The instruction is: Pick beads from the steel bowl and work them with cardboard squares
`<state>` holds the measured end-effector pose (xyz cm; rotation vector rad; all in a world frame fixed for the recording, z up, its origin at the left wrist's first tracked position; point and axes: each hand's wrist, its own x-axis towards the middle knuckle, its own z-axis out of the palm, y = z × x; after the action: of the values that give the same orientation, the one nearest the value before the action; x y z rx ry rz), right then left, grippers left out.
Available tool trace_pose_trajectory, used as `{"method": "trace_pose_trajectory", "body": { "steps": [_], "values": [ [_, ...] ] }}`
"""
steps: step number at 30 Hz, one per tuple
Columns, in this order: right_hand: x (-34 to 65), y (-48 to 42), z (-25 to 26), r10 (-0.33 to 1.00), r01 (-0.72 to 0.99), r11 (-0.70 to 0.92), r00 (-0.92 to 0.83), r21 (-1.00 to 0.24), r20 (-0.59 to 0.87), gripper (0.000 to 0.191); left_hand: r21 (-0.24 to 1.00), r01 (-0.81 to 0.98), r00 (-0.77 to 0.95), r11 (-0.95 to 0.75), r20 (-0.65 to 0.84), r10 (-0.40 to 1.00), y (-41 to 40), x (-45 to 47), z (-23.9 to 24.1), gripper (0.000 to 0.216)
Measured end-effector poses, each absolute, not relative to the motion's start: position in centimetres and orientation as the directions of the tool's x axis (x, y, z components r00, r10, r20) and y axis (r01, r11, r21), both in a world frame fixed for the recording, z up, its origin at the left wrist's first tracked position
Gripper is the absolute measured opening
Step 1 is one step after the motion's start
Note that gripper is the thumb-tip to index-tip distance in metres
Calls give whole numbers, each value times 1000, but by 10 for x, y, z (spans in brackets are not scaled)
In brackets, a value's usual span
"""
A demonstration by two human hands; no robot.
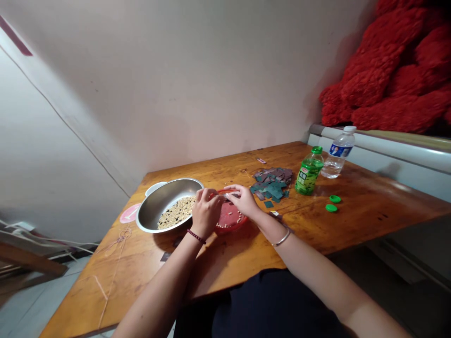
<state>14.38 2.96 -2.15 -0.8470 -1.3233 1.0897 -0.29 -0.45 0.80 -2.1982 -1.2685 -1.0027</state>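
Red strip (221, 191) pinched by fingers of left hand (206, 212) and right hand (244, 200), wrists bent.

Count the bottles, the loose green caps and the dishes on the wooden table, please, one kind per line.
Bottles: 2 (green bottle, clear bottle)
Loose green caps: 2
Metal bowl: 1
Red dish: 1
Total: 6
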Motion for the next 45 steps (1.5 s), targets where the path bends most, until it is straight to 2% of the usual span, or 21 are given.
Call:
{"method": "trace_pose_trajectory", "body": {
  "steps": [8, 27, 30, 38, 45],
  "values": [
    [144, 31, -23, 954, -152, 274, -82, -950, 288, 32, 135, 867, 208, -480, 777, 595, -1, -5, 7, 16],
    [146, 30, -18, 960, -125, 270, -40, -955, 276, 28, 153, 867, 188, -474, 780, 596, -2, -5, 8, 14],
    [147, 31, -17, 962, -105, 272, -9, -957, 274, 25, 185, 859, 156, -477, 794, 588, -2, -4, 8, 13],
    [147, 31, -16, 942, -169, 326, -30, -930, 336, 25, 353, 765, 204, -538, 660, 723, -3, -1, 6, 17],
    [147, 30, -17, 927, -120, 374, 8, -920, 375, 26, 337, 788, 193, -516, 661, 725, -2, -2, 2, 16]
  ]
}}
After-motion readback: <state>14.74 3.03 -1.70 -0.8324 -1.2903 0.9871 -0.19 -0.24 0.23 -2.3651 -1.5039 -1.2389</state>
